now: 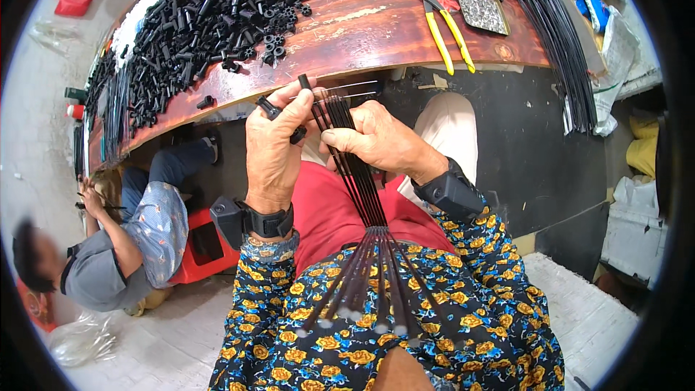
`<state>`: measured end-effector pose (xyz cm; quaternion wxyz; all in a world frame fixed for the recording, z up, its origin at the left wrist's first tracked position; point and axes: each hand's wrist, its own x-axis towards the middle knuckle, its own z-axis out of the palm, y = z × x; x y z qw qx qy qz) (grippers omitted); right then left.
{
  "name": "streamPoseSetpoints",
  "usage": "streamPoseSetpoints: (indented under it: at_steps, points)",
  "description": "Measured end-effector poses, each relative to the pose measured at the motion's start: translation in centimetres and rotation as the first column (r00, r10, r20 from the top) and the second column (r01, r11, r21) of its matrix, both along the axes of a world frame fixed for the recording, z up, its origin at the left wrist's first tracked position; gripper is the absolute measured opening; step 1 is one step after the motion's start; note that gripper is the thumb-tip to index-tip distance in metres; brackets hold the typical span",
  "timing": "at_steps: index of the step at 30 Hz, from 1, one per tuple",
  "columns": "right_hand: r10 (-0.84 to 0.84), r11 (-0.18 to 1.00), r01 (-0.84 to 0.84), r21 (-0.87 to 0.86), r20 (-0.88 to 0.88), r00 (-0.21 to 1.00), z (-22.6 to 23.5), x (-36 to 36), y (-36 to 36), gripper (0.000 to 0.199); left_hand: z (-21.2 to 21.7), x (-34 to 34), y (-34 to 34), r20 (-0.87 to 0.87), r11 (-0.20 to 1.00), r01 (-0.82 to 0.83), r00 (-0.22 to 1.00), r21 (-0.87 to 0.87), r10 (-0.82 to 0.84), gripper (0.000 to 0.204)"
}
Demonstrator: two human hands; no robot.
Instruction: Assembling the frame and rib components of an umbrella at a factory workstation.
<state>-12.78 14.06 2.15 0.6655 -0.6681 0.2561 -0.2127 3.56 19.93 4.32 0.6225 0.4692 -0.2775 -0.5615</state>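
left hand closed on small black caps | right hand clamped on bundle of thin black rods, just beside left hand | rods fanned toward lap | counter beyond both hands held black parts, yellow-handled pliers

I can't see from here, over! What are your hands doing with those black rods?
Left hand pinching small black caps. Right hand gripping rod bundle, tips fanned over lap. More caps piled on table. Nothing in the way.

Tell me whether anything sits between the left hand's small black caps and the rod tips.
Nothing visible does. The left hand holds black caps right beside the rod bundle gripped by the right hand.
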Motion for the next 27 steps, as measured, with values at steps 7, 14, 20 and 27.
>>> streamPoseSetpoints:
  at_steps: [7, 14, 20, 27]
  points:
    - [0.021, 0.999, -0.020, -0.042, 0.028, 0.999, -0.5, 0.0, -0.1, 0.027, -0.6, -0.2, -0.2, 0.046, 0.996, -0.081, 0.996, -0.024, 0.082, 0.020]
    - [-0.135, 0.991, 0.135, -0.007, 0.041, 0.990, 0.5, -0.9, 0.8, 0.033, -1.3, -1.3, -0.2, 0.063, 0.986, -0.168, 0.984, -0.013, 0.168, 0.020]
    - [-0.284, 0.935, 0.294, -0.200, 0.081, 0.956, -0.1, -0.4, 0.4, 0.040, -1.1, -1.9, -0.1, 0.053, 0.975, -0.212, 0.975, -0.069, 0.216, 0.021]
    - [-0.323, 0.905, 0.350, -0.241, 0.145, 0.935, -0.9, -0.1, 1.3, 0.037, -2.1, -2.1, 0.2, 0.064, 0.976, -0.206, 0.975, -0.073, 0.211, 0.017]
